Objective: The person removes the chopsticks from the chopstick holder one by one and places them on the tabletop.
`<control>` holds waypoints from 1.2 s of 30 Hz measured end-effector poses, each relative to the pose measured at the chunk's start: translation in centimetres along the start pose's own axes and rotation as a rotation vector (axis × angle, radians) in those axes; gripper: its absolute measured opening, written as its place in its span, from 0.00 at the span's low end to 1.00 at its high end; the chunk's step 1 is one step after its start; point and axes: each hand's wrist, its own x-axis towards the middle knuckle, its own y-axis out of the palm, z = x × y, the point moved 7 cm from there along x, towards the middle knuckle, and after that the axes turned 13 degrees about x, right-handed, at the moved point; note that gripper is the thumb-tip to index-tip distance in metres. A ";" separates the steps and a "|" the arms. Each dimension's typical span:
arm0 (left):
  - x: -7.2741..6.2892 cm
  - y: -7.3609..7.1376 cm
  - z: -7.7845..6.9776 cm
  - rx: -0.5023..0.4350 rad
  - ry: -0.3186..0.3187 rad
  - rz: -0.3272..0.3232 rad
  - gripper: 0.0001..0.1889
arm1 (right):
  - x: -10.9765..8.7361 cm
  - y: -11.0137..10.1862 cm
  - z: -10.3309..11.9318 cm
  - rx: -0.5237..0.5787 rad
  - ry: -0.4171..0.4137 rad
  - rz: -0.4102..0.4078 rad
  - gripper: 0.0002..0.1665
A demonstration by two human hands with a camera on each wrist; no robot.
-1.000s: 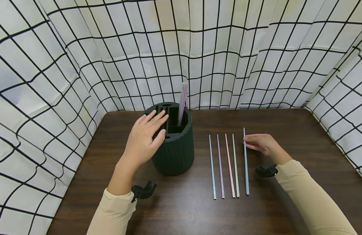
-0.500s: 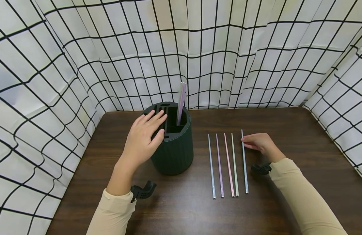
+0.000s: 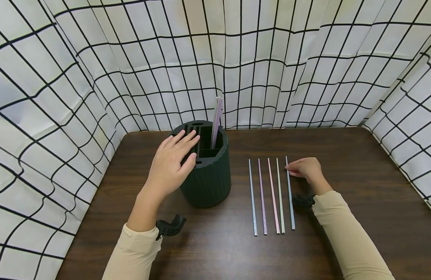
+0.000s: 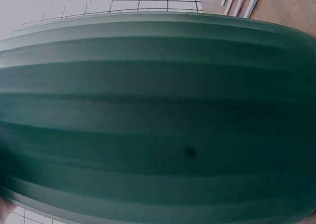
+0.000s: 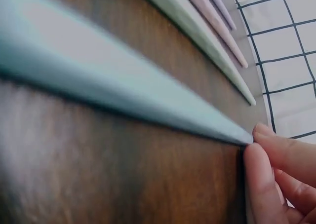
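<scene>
My left hand rests with spread fingers on the top of a dark green ribbed utensil holder, whose wall fills the left wrist view. Thumb and fingertips of my right hand pinch a light blue chopstick near its thin far end. In the right wrist view this chopstick runs along the table. To its left lie a pale green chopstick, a pink one, a purple one and another blue one, roughly parallel.
Purplish chopsticks stand upright in the holder's open compartment, beside narrow slots. Everything is on a dark wood table. White sheets with a black grid enclose its back and sides.
My right hand has shifted left and slightly nearer with the light blue chopstick, bringing it closer to the pale green one. My left hand stays on the holder.
</scene>
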 end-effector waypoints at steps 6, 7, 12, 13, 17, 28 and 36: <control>0.1 0.1 0.0 -0.001 0.002 0.001 0.27 | -0.3 -0.3 0.2 0.014 0.027 -0.014 0.17; 0.1 0.1 0.0 -0.001 0.004 0.002 0.27 | -0.4 -0.4 0.3 0.022 0.025 -0.011 0.18; 0.0 0.1 0.0 -0.003 0.006 0.005 0.27 | -1.2 0.5 2.2 0.071 -0.070 0.060 0.22; 0.0 0.1 0.0 -0.002 0.005 0.004 0.27 | -1.6 0.9 2.9 0.068 -0.097 0.077 0.23; 0.0 0.0 0.0 0.000 0.005 0.002 0.27 | -2.9 3.4 6.0 0.122 -0.192 0.131 0.26; 0.1 0.1 0.0 -0.001 0.005 -0.005 0.27 | -5.6 10.4 12.9 0.305 -0.371 0.211 0.22; 0.1 0.2 0.0 -0.004 0.003 -0.004 0.27 | -6.6 13.9 15.5 0.254 -0.437 0.227 0.24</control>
